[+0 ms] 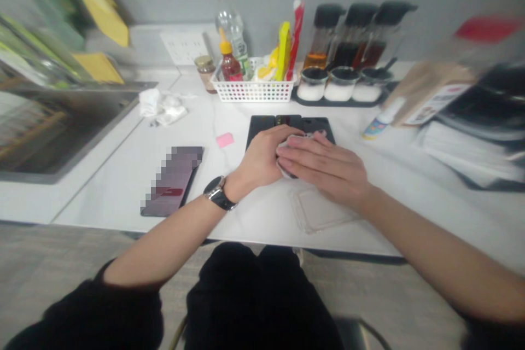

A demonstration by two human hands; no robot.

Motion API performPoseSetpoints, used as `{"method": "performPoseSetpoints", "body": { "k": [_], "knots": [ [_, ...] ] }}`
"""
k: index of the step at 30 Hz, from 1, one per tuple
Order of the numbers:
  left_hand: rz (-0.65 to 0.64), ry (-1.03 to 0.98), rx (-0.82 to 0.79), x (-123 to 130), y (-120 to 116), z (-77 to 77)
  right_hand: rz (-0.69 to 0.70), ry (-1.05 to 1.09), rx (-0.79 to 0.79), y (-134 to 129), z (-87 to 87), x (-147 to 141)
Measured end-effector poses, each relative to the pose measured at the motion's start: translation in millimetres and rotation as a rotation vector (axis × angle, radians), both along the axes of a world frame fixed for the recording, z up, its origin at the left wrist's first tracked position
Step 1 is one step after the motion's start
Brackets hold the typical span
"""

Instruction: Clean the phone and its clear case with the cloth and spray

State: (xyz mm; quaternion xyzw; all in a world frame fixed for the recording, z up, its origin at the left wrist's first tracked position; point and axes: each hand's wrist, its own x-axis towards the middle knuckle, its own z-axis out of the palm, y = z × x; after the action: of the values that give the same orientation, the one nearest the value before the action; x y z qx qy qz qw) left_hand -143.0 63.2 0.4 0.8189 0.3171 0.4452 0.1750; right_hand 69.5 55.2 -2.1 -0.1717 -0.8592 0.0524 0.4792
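My left hand, with a watch on its wrist, is closed around the side of a small whitish thing with a pale edge. My right hand lies over the same thing, its fingers pressed together across the top. Most of it is covered, so its kind cannot be made out. Behind and partly under the hands is a flat black tray with sections. A clear plastic lid-like piece lies flat on the counter below my right hand.
A phone and a pink slip lie left, near crumpled tissue and a sink. Behind stand a white basket of bottles and a black condiment rack. A glue-like bottle and large jar are right.
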Motion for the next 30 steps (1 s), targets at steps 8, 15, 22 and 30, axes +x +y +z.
{"method": "performPoseSetpoints", "body": {
  "k": [8,15,22,30],
  "knots": [
    [-0.103,0.028,-0.073,4,-9,17.5,0.054,0.085,0.242,9,15.2,2],
    [-0.383,-0.019,-0.395,-7,-6,28.4,-0.057,0.289,0.001,19,22.6,11],
    [-0.536,-0.423,-1.085,-4,2,17.3,0.066,0.459,-0.409,51,-2.0,10],
    [-0.302,-0.438,-1.227,9,-10,25.8,-0.146,0.431,-0.252,32,8.5,7]
  ]
}}
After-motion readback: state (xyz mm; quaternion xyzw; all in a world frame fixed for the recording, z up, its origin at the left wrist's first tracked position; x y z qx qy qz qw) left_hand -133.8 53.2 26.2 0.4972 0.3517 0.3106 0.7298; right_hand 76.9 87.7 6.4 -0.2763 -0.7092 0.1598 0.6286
